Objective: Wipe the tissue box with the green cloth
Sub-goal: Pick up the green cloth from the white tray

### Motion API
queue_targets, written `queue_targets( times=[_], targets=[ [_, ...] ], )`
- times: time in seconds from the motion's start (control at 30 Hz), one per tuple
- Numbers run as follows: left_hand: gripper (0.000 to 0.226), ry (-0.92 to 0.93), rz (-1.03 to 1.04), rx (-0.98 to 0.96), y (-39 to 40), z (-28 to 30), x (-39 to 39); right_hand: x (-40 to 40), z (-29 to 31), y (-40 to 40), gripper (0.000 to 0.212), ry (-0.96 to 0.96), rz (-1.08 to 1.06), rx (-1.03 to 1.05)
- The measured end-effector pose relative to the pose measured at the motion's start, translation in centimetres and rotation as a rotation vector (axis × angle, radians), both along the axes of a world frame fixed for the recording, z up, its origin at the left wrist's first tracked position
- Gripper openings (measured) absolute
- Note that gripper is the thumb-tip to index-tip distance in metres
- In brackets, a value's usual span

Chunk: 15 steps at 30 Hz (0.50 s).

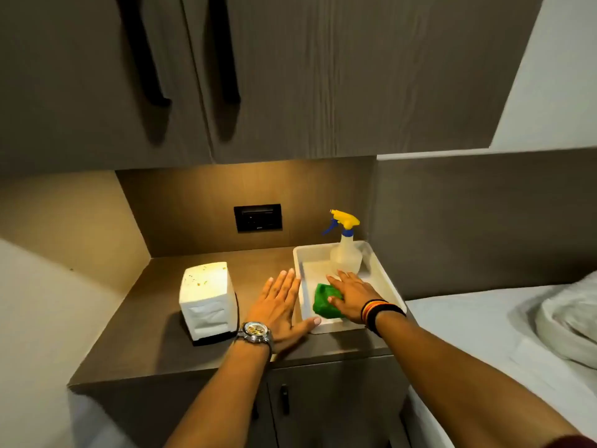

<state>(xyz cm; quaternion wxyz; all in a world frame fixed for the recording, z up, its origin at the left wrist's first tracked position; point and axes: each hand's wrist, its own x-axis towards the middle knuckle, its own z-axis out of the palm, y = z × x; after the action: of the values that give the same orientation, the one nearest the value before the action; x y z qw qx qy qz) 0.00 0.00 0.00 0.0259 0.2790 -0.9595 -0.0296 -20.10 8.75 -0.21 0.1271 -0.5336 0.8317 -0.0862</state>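
Tissue box (208,302) sits on the counter's left, unwiped. Your right hand (352,297) is just closing on the green cloth (325,300) in the tray (384,276); left hand (279,307) flat, fingers spread. Next: lift it, carry left.

A wood-grain bench (181,344) sits in a warmly lit alcove below dark upper cabinets (290,76) with two long black handles (226,50). A black wall socket (257,217) is set in the back panel. A white bed (504,334) lies to the right.
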Motion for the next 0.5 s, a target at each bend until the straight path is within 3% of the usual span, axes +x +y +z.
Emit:
queue_targets(
  times=[0.2,0.3,0.5],
  targets=[
    [0.11,-0.083,-0.066,0.076,-1.4,-4.6,-4.1,-2.6,-3.8,-3.4,0.077,-0.055,0.076,0.218],
    [0.108,-0.025,-0.059,0.106,-1.6,-5.8,-4.5,-3.2,-4.6,-4.2,0.085,-0.041,0.117,0.277],
    [0.111,-0.035,-0.073,0.138,-1.6,-5.7,-4.5,-3.4,-3.8,-4.2,0.075,-0.025,0.14,0.247]
  ],
)
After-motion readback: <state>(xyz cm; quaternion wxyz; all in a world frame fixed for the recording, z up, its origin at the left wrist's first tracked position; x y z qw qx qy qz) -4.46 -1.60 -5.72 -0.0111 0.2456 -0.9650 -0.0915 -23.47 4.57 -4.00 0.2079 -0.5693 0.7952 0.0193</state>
